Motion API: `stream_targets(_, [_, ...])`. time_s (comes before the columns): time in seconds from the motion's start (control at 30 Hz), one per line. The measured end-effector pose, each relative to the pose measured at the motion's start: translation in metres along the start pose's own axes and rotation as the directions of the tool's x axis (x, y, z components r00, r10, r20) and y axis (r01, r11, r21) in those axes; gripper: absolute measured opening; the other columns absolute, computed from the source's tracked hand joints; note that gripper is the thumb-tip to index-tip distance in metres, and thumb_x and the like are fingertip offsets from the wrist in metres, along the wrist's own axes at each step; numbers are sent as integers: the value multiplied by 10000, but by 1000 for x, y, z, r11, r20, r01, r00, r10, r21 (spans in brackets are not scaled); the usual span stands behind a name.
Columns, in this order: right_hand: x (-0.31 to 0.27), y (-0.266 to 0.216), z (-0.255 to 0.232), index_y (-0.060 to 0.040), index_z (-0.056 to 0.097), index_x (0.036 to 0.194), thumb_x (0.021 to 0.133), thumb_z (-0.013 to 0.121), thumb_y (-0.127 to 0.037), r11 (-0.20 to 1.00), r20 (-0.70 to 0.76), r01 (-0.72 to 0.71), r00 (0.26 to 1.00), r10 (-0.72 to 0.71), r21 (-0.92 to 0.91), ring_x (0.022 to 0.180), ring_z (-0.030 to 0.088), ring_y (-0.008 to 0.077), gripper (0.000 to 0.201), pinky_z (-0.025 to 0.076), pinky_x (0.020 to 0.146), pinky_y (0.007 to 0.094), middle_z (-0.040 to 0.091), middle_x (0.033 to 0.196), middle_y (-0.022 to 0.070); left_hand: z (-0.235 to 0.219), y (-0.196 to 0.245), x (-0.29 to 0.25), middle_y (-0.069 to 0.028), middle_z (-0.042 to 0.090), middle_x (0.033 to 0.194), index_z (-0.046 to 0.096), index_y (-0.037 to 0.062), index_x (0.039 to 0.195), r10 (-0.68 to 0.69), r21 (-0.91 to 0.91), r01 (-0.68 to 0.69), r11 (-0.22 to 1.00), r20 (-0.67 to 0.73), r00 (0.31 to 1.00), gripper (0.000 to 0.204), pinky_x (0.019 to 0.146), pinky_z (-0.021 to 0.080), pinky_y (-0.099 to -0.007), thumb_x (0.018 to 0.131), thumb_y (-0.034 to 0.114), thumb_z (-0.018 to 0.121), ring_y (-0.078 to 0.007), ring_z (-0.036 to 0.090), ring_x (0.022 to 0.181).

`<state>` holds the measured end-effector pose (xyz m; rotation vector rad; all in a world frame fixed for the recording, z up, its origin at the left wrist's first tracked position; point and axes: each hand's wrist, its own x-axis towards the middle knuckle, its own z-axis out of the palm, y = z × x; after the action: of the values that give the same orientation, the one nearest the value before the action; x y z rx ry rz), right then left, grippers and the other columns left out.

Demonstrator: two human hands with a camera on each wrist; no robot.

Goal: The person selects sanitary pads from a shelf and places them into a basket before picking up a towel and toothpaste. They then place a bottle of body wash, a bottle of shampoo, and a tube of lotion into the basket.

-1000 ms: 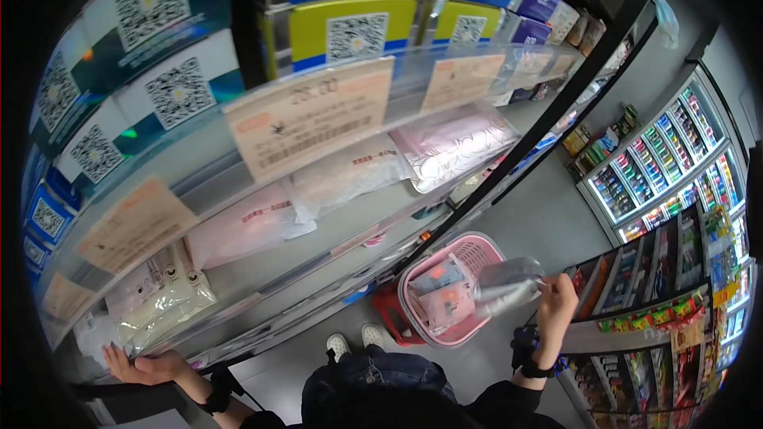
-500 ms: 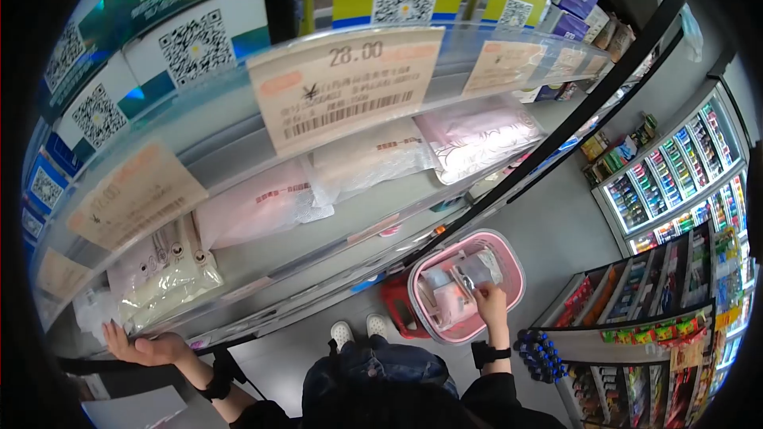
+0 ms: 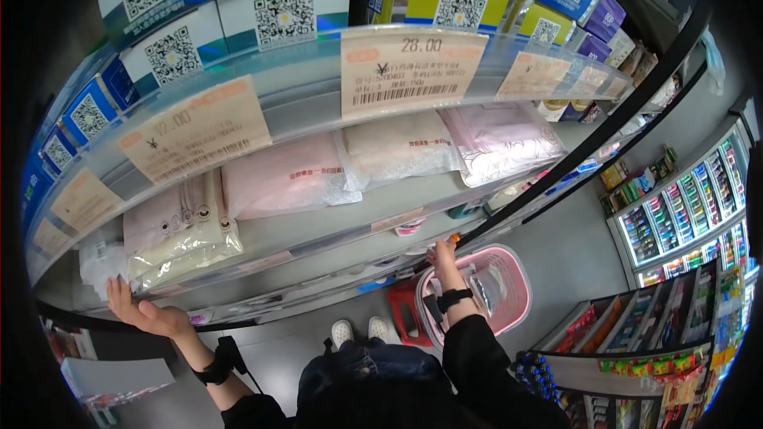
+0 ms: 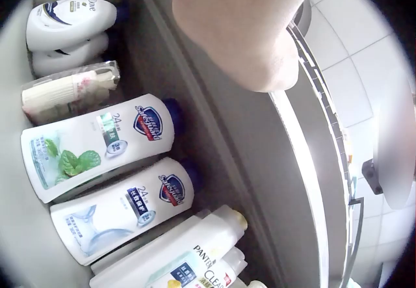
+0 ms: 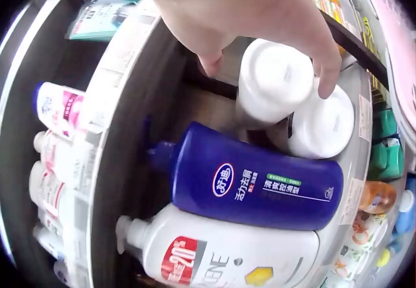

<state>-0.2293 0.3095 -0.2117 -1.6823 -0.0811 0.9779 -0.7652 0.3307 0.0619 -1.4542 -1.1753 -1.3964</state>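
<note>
Shop shelves (image 3: 318,230) curve across the view above a grey floor (image 3: 556,250). A reach among the bottles seems to be the step in hand: the right hand (image 5: 247,15) hangs over two white containers (image 5: 276,83), its thumb and one finger spread apart around the nearer one; I cannot tell whether the skin touches either. Both containers sit on the shelf, right next to a blue bottle (image 5: 257,184) that lies beside a white pump bottle (image 5: 227,255). Taking one container would call for those fingers to draw in around its side without nudging its neighbour. The left hand (image 3: 151,316) rests open at the shelf edge, near a pale packet (image 3: 103,264). Behind the right forearm, the pink basket (image 3: 520,294) holds clear packets (image 3: 485,286).
</note>
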Motion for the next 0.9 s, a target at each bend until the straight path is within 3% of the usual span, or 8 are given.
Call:
stream_targets(0.03, [7,-2,3,-163,290,1427,854,641,-448,1000,7,4,1000,-4,-1,1004,573,299,730,504,834,459,456,1301,150,-1,0,0,-254,557,1241,561,-85,1147,2,9,-3,1000,18,1000,499,1068,303,-526,1013,336,327,-405,503,1206])
stream_targets(0.1, [20,-4,6,-93,426,1268,837,646,-360,994,74,-32,997,24,108,731,581,210,552,457,567,337,595,981,99,-4,1,1,-253,553,1250,560,-84,1151,-6,13,6,1000,34,999,500,1072,298,-526,1014,337,328,-404,499,1213])
stream_targets(0.37, [30,-2,-6,-81,482,1228,817,689,-386,985,79,-141,988,133,102,889,583,286,553,483,709,457,594,1088,127,-5,9,5,-239,556,1260,565,-55,1136,-21,16,20,1000,67,998,446,1083,286,-519,1016,314,345,-392,495,1218])
stream_targets(0.43, [17,0,-14,-136,405,1305,798,709,-411,991,140,-119,984,109,63,983,552,379,653,495,788,487,484,1274,149,-2,6,3,-254,561,1242,558,-87,1122,-7,50,5,999,37,999,449,1072,298,-527,1012,293,345,-406,511,1198])
stream_targets(0.57, [-22,2,-38,-121,446,1295,782,754,-378,974,214,-205,960,181,98,984,566,349,651,503,791,451,529,1231,145,3,4,2,-262,567,1224,560,-91,1105,11,20,-11,1000,2,1000,426,1057,312,-532,1008,270,355,-411,524,1174])
stream_targets(0.63, [-34,10,-52,-104,505,1259,789,776,-316,967,333,-126,942,45,223,1000,578,309,582,506,805,444,577,1178,130,6,5,3,-268,572,1206,558,-95,1104,26,26,-25,999,-43,999,416,1044,326,-536,1005,258,362,-415,530,1162])
stream_targets(0.67, [-41,10,-62,-96,547,1217,821,755,-246,944,361,-199,928,96,262,1022,585,284,472,520,810,444,600,1154,110,8,6,4,-267,580,1190,559,-95,1099,24,30,-22,999,-61,998,408,1038,335,-535,1001,251,367,-414,537,1152])
stream_targets(0.9, [-74,33,-114,-107,509,1288,848,723,-203,888,449,-304,884,129,344,1087,583,316,499,541,845,455,585,1207,112,14,0,1,-263,588,1170,560,-91,1076,37,25,-35,999,-118,992,385,1023,355,-528,996,235,373,-411,550,1127])
